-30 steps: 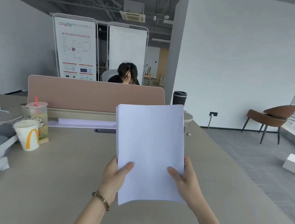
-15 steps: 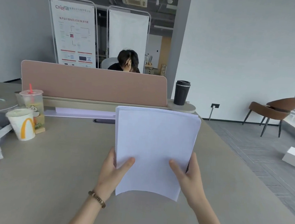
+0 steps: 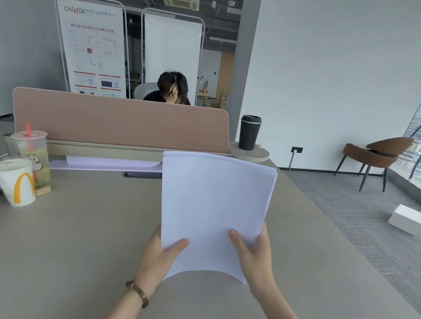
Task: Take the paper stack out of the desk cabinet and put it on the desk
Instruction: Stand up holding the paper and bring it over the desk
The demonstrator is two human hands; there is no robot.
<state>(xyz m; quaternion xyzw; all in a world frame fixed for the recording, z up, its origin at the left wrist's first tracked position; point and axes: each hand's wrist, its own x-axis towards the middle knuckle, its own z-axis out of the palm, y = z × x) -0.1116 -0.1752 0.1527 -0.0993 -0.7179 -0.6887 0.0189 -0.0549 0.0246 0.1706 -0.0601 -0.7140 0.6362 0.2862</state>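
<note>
A white paper stack (image 3: 213, 205) is held up over the beige desk (image 3: 82, 250), tilted toward me, its lower edge bowed upward. My left hand (image 3: 160, 254) grips its lower left corner, thumb on the front sheet. My right hand (image 3: 252, 254) grips the lower right corner the same way. The stack's far edge hovers near the desk's back. The desk cabinet is out of view.
A paper cup with a yellow arch logo (image 3: 15, 183) and a clear drink cup with a red straw (image 3: 30, 153) stand at the left. A pink divider (image 3: 121, 121) and a dark tumbler (image 3: 249, 132) are at the back. A person sits behind the divider. A brown chair (image 3: 375, 156) is at the right.
The stack has come lower and further forward over the desk and tipped flatter, its bottom edge now bowed. Both hands keep their grip on the lower corners.
</note>
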